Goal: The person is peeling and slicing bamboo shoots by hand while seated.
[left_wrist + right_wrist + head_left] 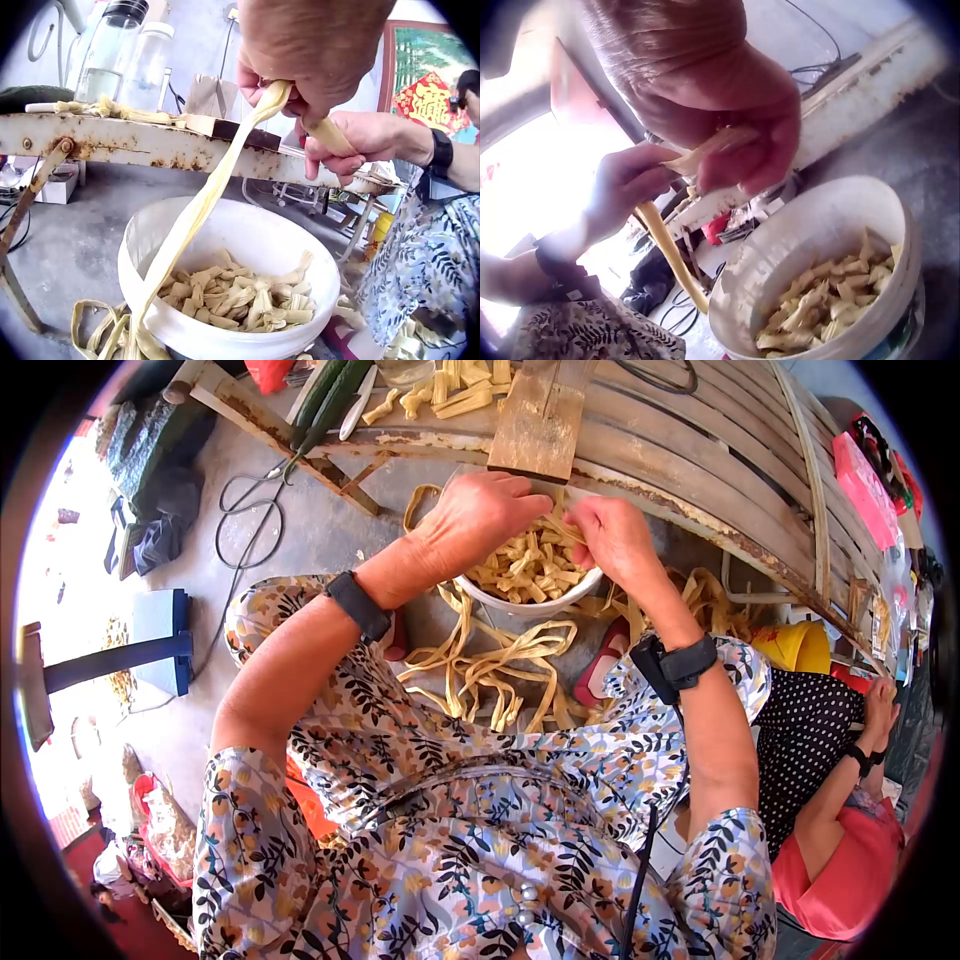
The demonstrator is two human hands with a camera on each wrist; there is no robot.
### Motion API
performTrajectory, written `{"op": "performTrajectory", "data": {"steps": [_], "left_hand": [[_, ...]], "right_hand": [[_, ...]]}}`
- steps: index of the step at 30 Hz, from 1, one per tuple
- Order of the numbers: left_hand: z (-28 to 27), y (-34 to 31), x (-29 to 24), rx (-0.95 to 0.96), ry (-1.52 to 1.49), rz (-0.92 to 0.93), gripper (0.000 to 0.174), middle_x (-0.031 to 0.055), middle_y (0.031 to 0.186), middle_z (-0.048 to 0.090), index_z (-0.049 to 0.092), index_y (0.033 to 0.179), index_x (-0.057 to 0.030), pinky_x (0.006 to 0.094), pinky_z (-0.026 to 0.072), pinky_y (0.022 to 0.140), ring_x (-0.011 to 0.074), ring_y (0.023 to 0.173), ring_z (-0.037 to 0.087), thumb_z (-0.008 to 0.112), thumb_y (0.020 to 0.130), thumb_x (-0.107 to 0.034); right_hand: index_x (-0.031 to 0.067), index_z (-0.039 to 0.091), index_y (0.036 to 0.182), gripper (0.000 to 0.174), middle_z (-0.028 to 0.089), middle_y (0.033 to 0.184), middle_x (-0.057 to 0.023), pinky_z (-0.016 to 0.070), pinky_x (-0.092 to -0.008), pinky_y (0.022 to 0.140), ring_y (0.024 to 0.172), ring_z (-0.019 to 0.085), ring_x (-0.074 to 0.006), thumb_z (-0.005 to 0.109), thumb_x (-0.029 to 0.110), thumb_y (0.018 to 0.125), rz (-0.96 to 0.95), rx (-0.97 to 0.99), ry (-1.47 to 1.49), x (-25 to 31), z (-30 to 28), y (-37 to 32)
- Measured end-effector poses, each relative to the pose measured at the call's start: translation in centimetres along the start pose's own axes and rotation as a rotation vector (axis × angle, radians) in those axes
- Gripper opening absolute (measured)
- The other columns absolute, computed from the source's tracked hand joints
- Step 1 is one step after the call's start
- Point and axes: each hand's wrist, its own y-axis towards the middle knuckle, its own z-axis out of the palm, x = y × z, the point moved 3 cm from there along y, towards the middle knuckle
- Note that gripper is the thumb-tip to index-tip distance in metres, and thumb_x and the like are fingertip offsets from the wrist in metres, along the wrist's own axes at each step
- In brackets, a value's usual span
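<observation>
Above a white bucket [530,606] of knotted yellowish pieces [238,300], both hands work close together on one pale strip. My left hand [478,520] pinches the strip [206,199], whose long part hangs over the bucket's rim down to the floor. My right hand [616,538], just beside it, grips the short end of the strip [712,150] between thumb and curled fingers. In the left wrist view a loop of the strip shows at the left fingertips. The bucket stands on the floor between the knees.
A slatted bench [680,470] with rusty edges bears a wooden board [535,435], cucumbers [330,400] and more knotted pieces [465,398]. Loose strips [500,665] lie on the floor around the bucket. A yellow bucket [795,647] and another seated person [835,840] are at the right.
</observation>
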Motion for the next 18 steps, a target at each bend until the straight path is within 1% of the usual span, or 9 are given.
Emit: {"op": "performTrajectory", "data": {"steps": [1, 2, 5, 7, 9, 10, 12, 15, 18], "left_hand": [[0.2, -0.1, 0.0, 0.01, -0.002, 0.017, 0.024, 0.0106, 0.075, 0.054, 0.057, 0.094, -0.008, 0.0356, 0.0448, 0.058, 0.0314, 0.071, 0.053, 0.058, 0.069, -0.006], [0.4, 0.0, 0.1, 0.014, 0.009, 0.024, 0.014, 0.0066, 0.072, 0.057, 0.06, 0.088, -0.0058, 0.0306, 0.0443, 0.058, 0.0225, 0.068, 0.057, 0.06, 0.074, -0.01], [-0.3, -0.2, 1.7, 0.244, -0.619, -0.449, 0.013, 0.001, 0.068, 0.059, 0.062, 0.081, -0.0049, 0.0242, 0.0428, 0.056, 0.0094, 0.063, 0.056, 0.062, 0.078, -0.018], [-1.1, 0.4, 2.6, 0.185, -0.911, -0.462, 0.018, -0.0025, 0.065, 0.058, 0.064, 0.081, -0.0055, 0.0179, 0.0404, 0.05, 0.0037, 0.058, 0.051, 0.059, 0.084, -0.022], [-1.5, 0.6, 1.1, 0.155, -1.331, -0.624, 0.021, -0.002, 0.069, 0.058, 0.062, 0.087, -0.0043, 0.0164, 0.0391, 0.049, 0.0031, 0.059, 0.05, 0.054, 0.087, -0.023], [0.1, 0.3, 0.8, 0.054, -1.517, -0.645, 0.024, -0.0027, 0.069, 0.055, 0.059, 0.091, -0.0038, 0.0155, 0.0349, 0.047, 0.0019, 0.054, 0.044, 0.049, 0.089, -0.026], [2.7, -0.2, 0.6, 0.259, -1.801, -0.601, 0.029, -0.0039, 0.064, 0.047, 0.056, 0.092, -0.0024, 0.0153, 0.0305, 0.045, 0.0015, 0.049, 0.036, 0.047, 0.09, -0.03], [4.0, -0.4, -0.6, 0.388, -2.053, -0.584, 0.039, -0.0025, 0.068, 0.046, 0.052, 0.098, -0.0006, 0.0162, 0.0315, 0.047, 0.0022, 0.049, 0.036, 0.051, 0.086, -0.038], [4.6, -0.6, -1.0, 0.44, -2.167, -0.518, 0.048, 0.0008, 0.078, 0.048, 0.05, 0.105, -0.0022, 0.0164, 0.0332, 0.05, 0.0032, 0.051, 0.039, 0.052, 0.082, -0.044]], "right_hand": [[0.0052, 0.063, 0.079, 0.021, 0.053, 0.056, -0.0116, 0.0403, -0.0354, 0.049, 0.051, 0.053, -0.0265, 0.051, 0.021, 0.084, 0.004, 0.006, -0.052, -0.5, 0.2, -0.3], [0.0044, 0.064, 0.077, 0.02, 0.053, 0.053, -0.0101, 0.0397, -0.0332, 0.047, 0.046, 0.052, -0.0238, 0.051, 0.019, 0.084, 0.002, 0.009, -0.104, -0.7, 0.2, -0.4], [0.0014, 0.064, 0.077, 0.021, 0.05, 0.049, -0.0017, 0.0365, -0.0253, 0.044, 0.041, 0.044, -0.0102, 0.057, 0.02, 0.082, 0.082, 0.476, 0.419, 0.7, 0.8, -0.9], [0.0007, 0.065, 0.087, 0.019, 0.053, 0.055, 0.0025, 0.0326, -0.0178, 0.042, 0.042, 0.04, -0.0028, 0.056, 0.018, 0.085, 0.057, 0.77, 0.791, 4.1, 0.4, -2.5], [0.0011, 0.064, 0.092, 0.024, 0.055, 0.06, 0.002, 0.0335, -0.0175, 0.044, 0.044, 0.041, -0.0023, 0.058, 0.023, 0.084, -0.179, 0.597, 1.094, 5.6, -0.8, -1.9], [0.0016, 0.062, 0.097, 0.028, 0.055, 0.059, 0.0024, 0.0355, -0.0172, 0.046, 0.046, 0.043, -0.0024, 0.06, 0.026, 0.083, -0.143, 0.554, 1.161, 5.5, -1.6, -1.4], [0.0027, 0.058, 0.107, 0.04, 0.055, 0.059, 0.0033, 0.0395, -0.0165, 0.05, 0.051, 0.048, -0.0025, 0.063, 0.031, 0.079, -0.085, 0.473, 1.283, 5.1, -3.4, 0.2], [0.0013, 0.058, 0.106, 0.04, 0.059, 0.065, 0.0014, 0.0435, -0.0162, 0.055, 0.059, 0.053, -0.002, 0.067, 0.026, 0.076, -0.218, 0.12, 0.614, 4.9, -3.3, 0.9], [0.0024, 0.06, 0.103, 0.033, 0.061, 0.07, 0.0, 0.0444, -0.0168, 0.052, 0.057, 0.054, -0.0032, 0.068, 0.016, 0.075, -0.16, 0.201, 0.572, 5.0, -2.0, 0.8]]}}
